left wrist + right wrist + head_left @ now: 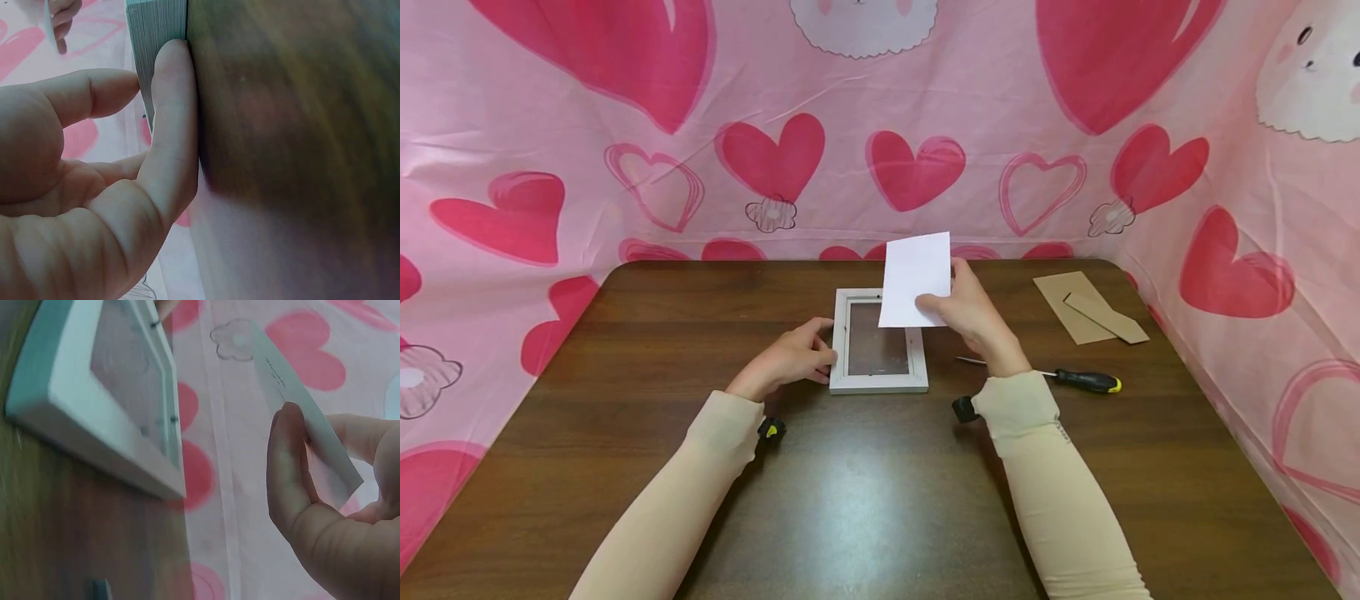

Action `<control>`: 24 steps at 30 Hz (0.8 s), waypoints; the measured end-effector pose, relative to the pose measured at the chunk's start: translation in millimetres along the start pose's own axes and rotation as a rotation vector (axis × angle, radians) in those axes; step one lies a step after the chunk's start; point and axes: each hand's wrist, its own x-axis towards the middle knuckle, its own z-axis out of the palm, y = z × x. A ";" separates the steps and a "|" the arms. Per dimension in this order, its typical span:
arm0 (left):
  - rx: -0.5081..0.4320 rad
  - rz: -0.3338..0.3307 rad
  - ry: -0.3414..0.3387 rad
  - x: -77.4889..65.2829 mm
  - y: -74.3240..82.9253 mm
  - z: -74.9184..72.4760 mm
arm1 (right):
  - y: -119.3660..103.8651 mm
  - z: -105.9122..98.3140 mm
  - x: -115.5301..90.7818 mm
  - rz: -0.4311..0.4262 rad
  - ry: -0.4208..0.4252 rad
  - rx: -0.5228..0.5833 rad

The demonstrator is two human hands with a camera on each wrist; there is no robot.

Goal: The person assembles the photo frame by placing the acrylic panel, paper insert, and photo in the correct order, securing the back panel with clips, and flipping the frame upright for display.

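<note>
A white picture frame (pixel 880 383) lies on the brown table, its back side up, with a clear pane inside its border. My left hand (pixel 790 354) touches the frame's left side; in the left wrist view its fingertips rest against the frame's outer edge (pixel 156 25). Above the frame's upper right part, my right hand (pixel 973 312) pinches a white sheet of paper (pixel 916 279) between thumb and fingers. The right wrist view shows small print on the sheet's other face (pixel 275 375). The sheet hides the frame's upper right corner.
A screwdriver (pixel 1086 381) with a black and yellow handle lies right of the frame, its shaft partly behind my right wrist. Farther back right lies a brown backing board (pixel 1067 312) with a narrow stand piece (pixel 1105 317) on it. A pink heart-print cloth (pixel 917 167) hangs behind the table.
</note>
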 end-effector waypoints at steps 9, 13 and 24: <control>0.000 -0.001 -0.008 -0.1 -0.3 -1.7 | 11.5 25.9 -5.7 0.058 -0.053 0.081; 0.007 -0.003 -0.009 0.9 -0.6 -2.4 | 15.1 30.9 -7.4 0.059 -0.061 0.091; -0.019 -0.009 -0.001 3.6 -2.9 0.5 | 24.4 44.9 -8.6 0.077 -0.081 -0.022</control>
